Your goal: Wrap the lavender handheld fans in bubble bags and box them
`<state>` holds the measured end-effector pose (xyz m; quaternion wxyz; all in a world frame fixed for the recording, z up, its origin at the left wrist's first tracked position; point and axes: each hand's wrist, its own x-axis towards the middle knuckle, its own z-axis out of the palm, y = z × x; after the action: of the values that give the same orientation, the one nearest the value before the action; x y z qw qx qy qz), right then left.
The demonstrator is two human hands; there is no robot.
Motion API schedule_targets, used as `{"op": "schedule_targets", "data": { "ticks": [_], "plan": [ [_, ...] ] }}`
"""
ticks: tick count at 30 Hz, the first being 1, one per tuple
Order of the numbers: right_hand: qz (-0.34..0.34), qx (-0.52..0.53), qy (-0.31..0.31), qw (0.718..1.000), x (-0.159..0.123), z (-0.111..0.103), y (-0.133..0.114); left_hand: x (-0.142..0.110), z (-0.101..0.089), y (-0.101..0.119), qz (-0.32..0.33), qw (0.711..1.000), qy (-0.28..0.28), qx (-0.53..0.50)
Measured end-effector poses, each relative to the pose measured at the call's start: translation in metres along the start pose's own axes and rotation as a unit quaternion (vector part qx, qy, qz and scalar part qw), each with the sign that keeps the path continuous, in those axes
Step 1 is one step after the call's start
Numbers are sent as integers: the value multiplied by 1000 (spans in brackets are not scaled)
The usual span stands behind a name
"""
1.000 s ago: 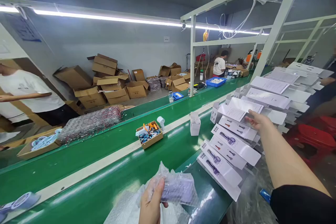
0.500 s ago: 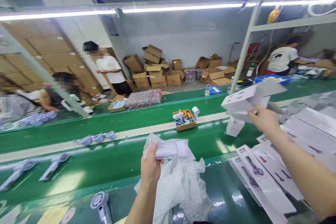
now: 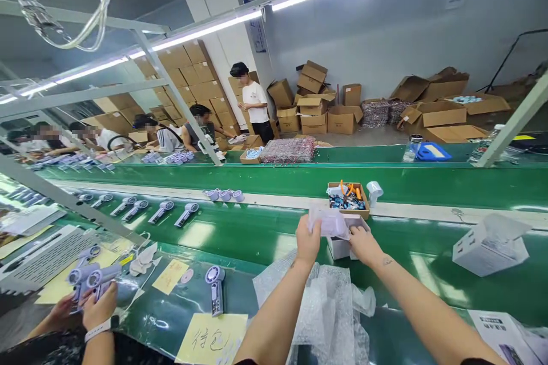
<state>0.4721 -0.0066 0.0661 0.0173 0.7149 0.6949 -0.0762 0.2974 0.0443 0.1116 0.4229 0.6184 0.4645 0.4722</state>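
Observation:
My left hand (image 3: 307, 244) is closed around a pale lavender item in a clear bubble-wrap bag (image 3: 329, 222), held at the mouth of a white box (image 3: 339, 248). My right hand (image 3: 365, 244) grips that box at its open upper edge, its fingertips partly hidden by the box and the bag. The box is over the green belt, below the bagged item. Under my forearms lies a pile of loose bubble-wrap bags (image 3: 319, 313). A lavender handheld fan (image 3: 215, 288) rests on the bench to the left.
A cardboard tray of small parts (image 3: 347, 198) sits behind the box. Another white box with plastic sticking out (image 3: 490, 245) stands right on the belt (image 3: 257, 234). A row of handheld fans (image 3: 160, 212) lies left. A co-worker's hands (image 3: 96, 305) hold fans at lower left.
The view has turned left. My right hand has brought a white box from the right to the middle, and my left hand has brought the bagged item to its opening.

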Motion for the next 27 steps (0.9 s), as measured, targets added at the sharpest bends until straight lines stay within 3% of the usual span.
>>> {"op": "schedule_targets", "data": {
  "ticks": [2,4,8,11,13,15,17,21,27],
  "plan": [
    [-8,-1,2,1000,3,7,4,0,-1,-3,88,984,12,152],
    [-4,2,3,1000,6,14,8,1,3,0,145,953,-20,265],
    [1,6,16,1000,6,24,14,10,39,18,156,891,-137,405],
    [19,5,28,999,0,29,23,25,73,32,180,853,-210,443],
    [29,4,35,999,-6,32,30,38,87,40,223,810,-314,443],
    [25,5,44,999,-12,35,35,53,92,48,242,755,-424,437],
    [15,6,56,998,-16,38,35,66,91,54,230,721,-483,441],
    [6,4,89,996,-19,44,32,77,84,59,213,708,-492,459],
    [-37,-2,135,990,-32,57,47,68,82,57,204,696,-469,504]
  ]
}}
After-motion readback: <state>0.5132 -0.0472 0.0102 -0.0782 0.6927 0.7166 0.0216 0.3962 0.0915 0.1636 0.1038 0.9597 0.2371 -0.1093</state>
